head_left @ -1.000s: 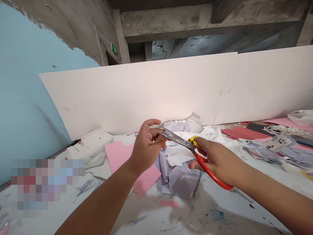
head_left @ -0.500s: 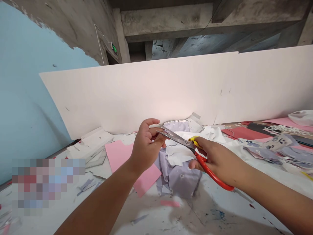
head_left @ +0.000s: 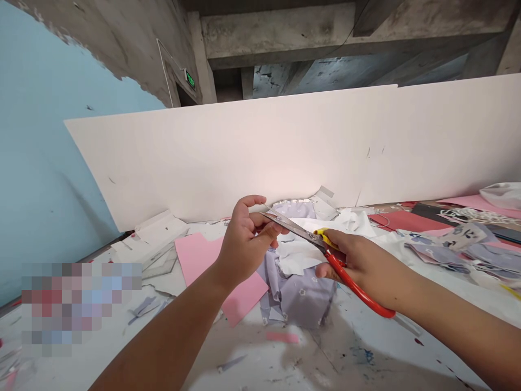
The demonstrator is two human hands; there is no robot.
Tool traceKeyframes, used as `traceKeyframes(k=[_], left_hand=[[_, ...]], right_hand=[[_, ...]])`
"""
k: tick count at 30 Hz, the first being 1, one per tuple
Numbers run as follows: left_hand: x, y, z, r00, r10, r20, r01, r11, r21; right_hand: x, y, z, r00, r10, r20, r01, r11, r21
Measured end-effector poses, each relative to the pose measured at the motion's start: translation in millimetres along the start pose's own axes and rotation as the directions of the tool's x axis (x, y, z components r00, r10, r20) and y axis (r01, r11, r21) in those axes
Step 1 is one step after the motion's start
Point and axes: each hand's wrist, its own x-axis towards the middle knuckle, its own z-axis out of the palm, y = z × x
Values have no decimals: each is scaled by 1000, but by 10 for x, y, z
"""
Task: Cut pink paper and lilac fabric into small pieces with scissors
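My right hand [head_left: 358, 260] is closed round the handles of a pair of scissors [head_left: 299, 229], one handle red and one yellow. The blades point left and lie nearly together. My left hand [head_left: 250, 239] is at their tips, thumb and fingers pinched together beside the blades, index finger raised above them. Whatever the pinch holds is too small or hidden to make out. Below the hands lies lavender flowered fabric [head_left: 307, 296], with crumpled white fabric [head_left: 295, 258] over its upper part. Pink paper [head_left: 244, 301] lies partly behind my left forearm.
A tall white board [head_left: 252, 157] stands across the back of the table. On the right are red sheets [head_left: 396, 222], white cord [head_left: 480, 215] and lavender fabric pieces [head_left: 439, 256]. White card pieces [head_left: 158, 233] lie on the left. Small scraps and a pink strip [head_left: 282, 338] are scattered in front.
The scissor blades have come closer together. My left thumb and fingertips have shifted slightly right along the blades, and my right hand has moved a little right.
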Motion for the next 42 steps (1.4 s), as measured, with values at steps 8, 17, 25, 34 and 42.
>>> traceKeyframes(k=[8, 17, 25, 34, 42], left_hand=[[-5, -15, 3, 1000, -6, 18, 5, 1000, 12], [-1, -22, 3, 1000, 4, 22, -4, 1000, -13], [2, -14, 13, 998, -65, 6, 65, 998, -16], [31, -72, 44, 1000, -5, 16, 7, 990, -143], [19, -75, 64, 999, -31, -40, 26, 991, -132]], right_hand=[[-7, -13, -13, 1000, 11, 7, -11, 1000, -23], [-6, 37, 4, 1000, -12, -6, 12, 1000, 7], [-9, 4, -10, 1000, 0, 8, 0, 1000, 21], [-2, 5, -4, 999, 20, 28, -22, 999, 43], [-3, 22, 22, 1000, -6, 27, 6, 1000, 2]])
